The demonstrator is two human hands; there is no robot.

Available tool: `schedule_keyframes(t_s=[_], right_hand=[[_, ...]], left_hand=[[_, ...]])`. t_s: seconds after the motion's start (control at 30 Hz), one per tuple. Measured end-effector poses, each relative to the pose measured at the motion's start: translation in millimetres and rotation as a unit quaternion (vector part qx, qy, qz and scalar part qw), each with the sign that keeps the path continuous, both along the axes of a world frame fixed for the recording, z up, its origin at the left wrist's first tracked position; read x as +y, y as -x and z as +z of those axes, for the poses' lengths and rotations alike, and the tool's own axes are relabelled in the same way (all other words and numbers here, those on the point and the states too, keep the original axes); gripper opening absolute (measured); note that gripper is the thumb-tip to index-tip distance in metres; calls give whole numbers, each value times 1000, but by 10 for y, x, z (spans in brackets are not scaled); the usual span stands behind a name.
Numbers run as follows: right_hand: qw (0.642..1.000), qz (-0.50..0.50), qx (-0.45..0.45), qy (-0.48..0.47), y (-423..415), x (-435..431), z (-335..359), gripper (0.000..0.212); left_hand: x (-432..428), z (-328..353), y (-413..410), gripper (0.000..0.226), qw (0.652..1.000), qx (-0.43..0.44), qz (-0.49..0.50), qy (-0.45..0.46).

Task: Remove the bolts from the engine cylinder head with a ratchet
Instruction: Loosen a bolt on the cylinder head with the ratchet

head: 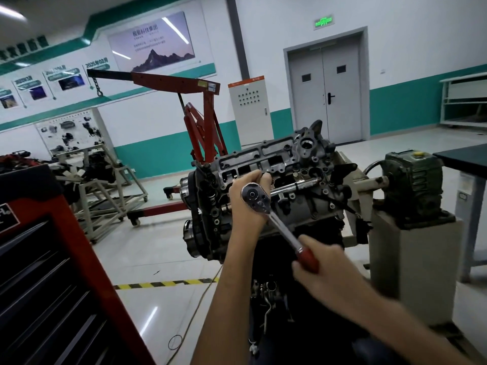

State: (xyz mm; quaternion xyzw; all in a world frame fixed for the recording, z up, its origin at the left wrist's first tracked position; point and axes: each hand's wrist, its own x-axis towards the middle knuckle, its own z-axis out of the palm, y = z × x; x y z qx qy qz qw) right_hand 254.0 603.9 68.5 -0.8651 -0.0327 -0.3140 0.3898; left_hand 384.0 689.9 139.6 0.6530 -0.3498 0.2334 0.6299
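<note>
— From the head view: clamped on what?
— Grips the ratchet at both ends. Wraps the right hand round the red handle, far out, probably for leverage. Curls the left hand behind the drive head, probably to keep the socket square.
— And the bolt?
— Cannot tell; hidden behind the left hand. Works against the cylinder head, just beyond the left hand and up from the right, tilted this way, seemingly for easier reach.

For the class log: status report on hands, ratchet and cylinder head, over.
Left hand grips ratchet at its head. Right hand grips red handle. Nothing blocks cylinder head.
</note>
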Motion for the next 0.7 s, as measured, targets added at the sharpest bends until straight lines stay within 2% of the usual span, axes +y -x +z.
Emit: schedule_keyframes(t_s=[0.1,0.17,0.27,0.37,0.43,0.5,0.57,0.63,0.7], right_hand=[[989,44,16,-140,-83,534,-221,23],[985,59,32,-159,-108,637,-215,18],[995,65,55,-43,-28,270,-10,25],[984,76,104,122,18,-354,431,25],[961,21,103,255,-17,-666,749,27],[945,-43,64,318,-45,-800,871,30],[962,-35,63,264,-13,-704,696,33],[991,1,60,116,52,-421,351,32],[997,38,50,-48,77,-65,47,25]], left_hand=[[-26,26,26,46,1000,-5,14,4],[2,34,32,46,1000,-17,19,-17],[117,60,16,40,997,-26,3,-66],[220,115,30,35,989,-41,-51,-136],[199,182,12,39,979,-50,-65,-184],[123,207,-3,41,978,-54,-56,-193],[58,147,0,34,990,-38,-46,-131],[0,61,17,31,996,-32,-33,-71],[-74,33,24,34,999,-21,-10,-46]])
